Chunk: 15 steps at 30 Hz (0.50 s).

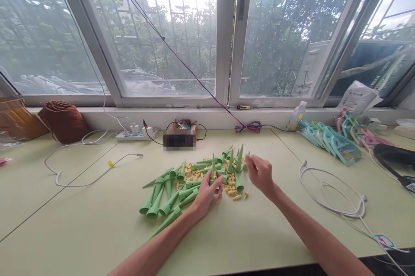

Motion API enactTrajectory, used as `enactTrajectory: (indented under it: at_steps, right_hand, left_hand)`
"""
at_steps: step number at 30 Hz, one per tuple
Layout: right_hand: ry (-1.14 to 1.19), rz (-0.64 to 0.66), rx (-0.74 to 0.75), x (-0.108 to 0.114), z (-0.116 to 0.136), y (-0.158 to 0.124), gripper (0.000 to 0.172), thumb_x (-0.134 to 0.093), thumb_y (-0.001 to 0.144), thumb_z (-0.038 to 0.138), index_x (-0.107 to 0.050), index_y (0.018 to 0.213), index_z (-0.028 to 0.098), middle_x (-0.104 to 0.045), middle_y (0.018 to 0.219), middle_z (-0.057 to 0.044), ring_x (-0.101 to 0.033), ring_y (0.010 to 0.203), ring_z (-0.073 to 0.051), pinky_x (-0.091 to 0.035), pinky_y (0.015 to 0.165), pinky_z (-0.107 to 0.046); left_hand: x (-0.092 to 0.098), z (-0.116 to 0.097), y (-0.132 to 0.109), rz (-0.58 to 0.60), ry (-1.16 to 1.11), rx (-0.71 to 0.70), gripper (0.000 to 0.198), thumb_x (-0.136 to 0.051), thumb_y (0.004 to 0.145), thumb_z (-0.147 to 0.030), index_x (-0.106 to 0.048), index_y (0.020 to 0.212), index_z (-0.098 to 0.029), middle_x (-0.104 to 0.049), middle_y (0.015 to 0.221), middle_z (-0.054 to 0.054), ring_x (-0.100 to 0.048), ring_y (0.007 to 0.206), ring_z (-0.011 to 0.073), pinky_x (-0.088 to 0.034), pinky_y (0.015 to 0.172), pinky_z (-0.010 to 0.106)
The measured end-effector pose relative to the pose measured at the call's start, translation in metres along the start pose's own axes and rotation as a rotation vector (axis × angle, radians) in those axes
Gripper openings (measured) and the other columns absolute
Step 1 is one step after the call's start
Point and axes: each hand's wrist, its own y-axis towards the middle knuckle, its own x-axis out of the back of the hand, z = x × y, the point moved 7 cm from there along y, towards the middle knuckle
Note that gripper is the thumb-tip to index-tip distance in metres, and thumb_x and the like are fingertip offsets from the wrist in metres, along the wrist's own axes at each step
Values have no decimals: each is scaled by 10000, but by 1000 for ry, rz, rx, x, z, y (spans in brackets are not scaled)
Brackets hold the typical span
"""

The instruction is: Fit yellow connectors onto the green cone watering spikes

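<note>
My left hand (210, 187) is closed around a green plastic spike (213, 164), whose pointed tip stands upward. A small yellow fitting shows on the spike's side, close to my thumb. To the right, my right hand (260, 173) is raised with its fingers curled together. Whatever it may pinch is hidden. Part of a green spike shows just beyond those fingertips, and I cannot tell whether they touch it. Around my left hand lie many green spikes (156, 204) with wide collars, some upright. Loose yellow fittings (231, 190) are scattered among them.
A white cable (330, 211) lies coiled at the right. Teal plastic clips (337, 144) and a bottle (296, 116) stand near the sill. Behind the pile are a small cardboard box (188, 128) and a power strip (136, 134). A brown pouch (65, 121) sits at left.
</note>
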Motion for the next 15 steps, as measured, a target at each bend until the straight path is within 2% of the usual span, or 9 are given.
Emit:
enactTrajectory:
  at_steps: [2, 4, 8, 11, 15]
  right_hand:
    - [-44, 125, -106, 1, -16, 0, 447, -425, 1005, 300, -373, 570, 208, -343, 496, 55, -284, 462, -101, -258, 502, -243]
    - [-107, 320, -206, -3, -31, -9, 435, -431, 994, 327, -405, 577, 204, -395, 503, 45, -329, 474, -108, -274, 523, -245]
    - [-248, 711, -355, -12, -51, -44, 256, -483, 955, 310, -565, 740, 197, -608, 678, -10, -518, 602, -144, -303, 558, -243]
    - [-320, 840, -383, -15, -53, -61, 173, -483, 955, 308, -596, 889, 195, -647, 793, -38, -584, 719, -176, -325, 608, -254]
    - [-365, 926, -403, -19, -50, -69, 146, -459, 958, 268, -565, 895, 190, -641, 846, -53, -601, 759, -185, -319, 612, -260]
  left_hand:
    - [0, -2, 0, -11, -50, -14, 332, -646, 869, -480, -454, 921, -214, -448, 666, -69, -385, 457, 55, -393, 389, 175]
    - [-1, -3, 1, -14, -100, -19, 355, -634, 869, -510, -449, 926, -212, -454, 729, -58, -401, 464, 51, -387, 376, 176]
    - [-4, -1, 2, 13, -193, 5, 403, -549, 891, -589, -469, 926, -196, -448, 760, -44, -424, 464, 57, -391, 370, 192]
    - [-3, 4, 3, 13, -234, 47, 447, -460, 911, -633, -486, 921, -187, -454, 751, -37, -429, 460, 68, -412, 389, 219]
    - [0, 5, 3, -16, -176, 34, 394, -500, 912, -583, -477, 875, -191, -470, 765, -31, -434, 469, 70, -405, 396, 217]
